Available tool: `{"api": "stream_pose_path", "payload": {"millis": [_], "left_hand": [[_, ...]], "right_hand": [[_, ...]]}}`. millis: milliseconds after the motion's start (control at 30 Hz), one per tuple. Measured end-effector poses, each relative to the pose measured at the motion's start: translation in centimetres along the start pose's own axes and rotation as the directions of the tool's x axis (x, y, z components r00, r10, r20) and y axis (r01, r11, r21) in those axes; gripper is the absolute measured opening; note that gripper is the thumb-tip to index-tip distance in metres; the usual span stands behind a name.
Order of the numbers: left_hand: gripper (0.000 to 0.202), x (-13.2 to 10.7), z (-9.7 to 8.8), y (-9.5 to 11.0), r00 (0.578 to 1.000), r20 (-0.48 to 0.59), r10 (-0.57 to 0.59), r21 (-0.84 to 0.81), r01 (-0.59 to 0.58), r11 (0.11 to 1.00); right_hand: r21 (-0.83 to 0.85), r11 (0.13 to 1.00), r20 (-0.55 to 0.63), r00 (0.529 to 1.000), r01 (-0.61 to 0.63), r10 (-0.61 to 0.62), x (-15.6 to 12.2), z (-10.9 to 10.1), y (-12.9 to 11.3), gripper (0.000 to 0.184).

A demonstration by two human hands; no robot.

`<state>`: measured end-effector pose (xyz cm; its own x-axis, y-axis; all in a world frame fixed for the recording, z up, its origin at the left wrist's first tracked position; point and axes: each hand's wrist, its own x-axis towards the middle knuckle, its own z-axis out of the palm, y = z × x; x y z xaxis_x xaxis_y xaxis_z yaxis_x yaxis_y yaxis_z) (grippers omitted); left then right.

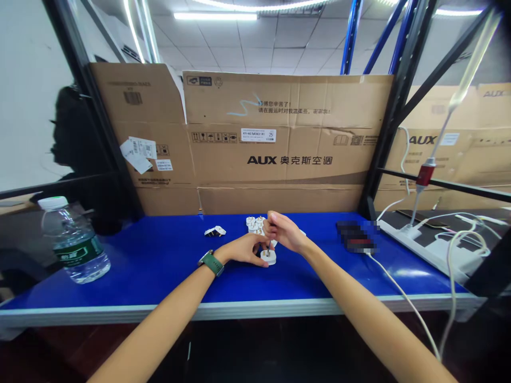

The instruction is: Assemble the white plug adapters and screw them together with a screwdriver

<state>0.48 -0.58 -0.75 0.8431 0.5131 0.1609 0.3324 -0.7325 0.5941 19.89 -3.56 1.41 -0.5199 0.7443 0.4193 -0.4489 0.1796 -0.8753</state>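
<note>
A white plug (268, 257) lies on the blue tabletop, its prongs upward. My left hand (249, 249), with a green-strapped watch on the wrist, pinches the plug from its left side and holds it against the table. Above it, my right hand (281, 230) is closed around a screwdriver (269, 245); its handle is hidden in the fist and the thin shaft points down at the plug. Just behind my hands stands a cluster of white plugs (251, 222), partly covered by them. Further left lies a small group of white and black pieces (215, 231) with metal parts.
A water bottle (77, 242) stands at the left end of the blue table (159, 266). To the right lie a dark phone-like device (355, 237) with a white cable (403, 295) and a white power strip (423, 258). A large cardboard panel (227, 175) closes off the back.
</note>
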Motion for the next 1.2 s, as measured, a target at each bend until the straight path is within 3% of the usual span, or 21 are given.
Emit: {"api": "stream_pose_path", "payload": {"millis": [167, 367, 500, 633, 833, 933, 1067, 1200], "left_hand": [[0.053, 0.0, -0.1, -0.4, 1.0, 0.009, -0.001, 0.017, 0.001, 1.0], [0.057, 0.0, -0.1, -0.9, 1.0, 0.015, -0.018, 0.047, 0.017, 0.999], [0.056, 0.0, -0.2, -0.8, 1.0, 0.024, -0.018, 0.041, 0.017, 0.999], [0.056, -0.1, -0.2, -0.9, 1.0, 0.021, -0.013, 0.015, 0.012, 1.0], [0.055, -0.1, -0.1, -1.0, 1.0, 0.012, -0.01, 0.012, 0.01, 1.0], [0.056, -0.1, -0.1, -1.0, 1.0, 0.004, 0.022, 0.008, -0.022, 1.0], [0.055, -0.1, -0.2, -0.8, 0.999, 0.013, 0.032, 0.011, -0.032, 0.999], [0.054, 0.0, -0.3, -0.7, 0.999, 0.012, 0.047, 0.025, -0.047, 0.999]], "right_hand": [[-0.077, 0.997, 0.045, 0.999, 0.024, -0.021, 0.2, -0.6, 0.7, 0.036], [-0.29, 0.951, -0.021, 0.993, 0.103, -0.113, 0.3, -1.7, 0.8, 0.039], [-0.278, 0.95, 0.004, 0.989, 0.142, -0.147, 0.4, -2.0, 0.8, 0.025], [-0.221, 0.967, 0.048, 0.991, 0.129, -0.121, 0.4, -1.9, 0.7, 0.028], [-0.187, 0.979, -0.002, 0.997, 0.075, -0.077, 0.2, -1.7, 0.8, 0.029], [-0.393, 0.913, -0.011, 0.992, 0.11, -0.124, 0.4, -1.8, 0.8, 0.027], [-0.66, 0.72, 0.011, 0.961, 0.213, -0.275, 0.5, -2.0, 0.3, 0.028], [-0.638, 0.738, 0.052, 0.968, 0.221, -0.245, 0.1, -2.2, -0.6, 0.031]]}}
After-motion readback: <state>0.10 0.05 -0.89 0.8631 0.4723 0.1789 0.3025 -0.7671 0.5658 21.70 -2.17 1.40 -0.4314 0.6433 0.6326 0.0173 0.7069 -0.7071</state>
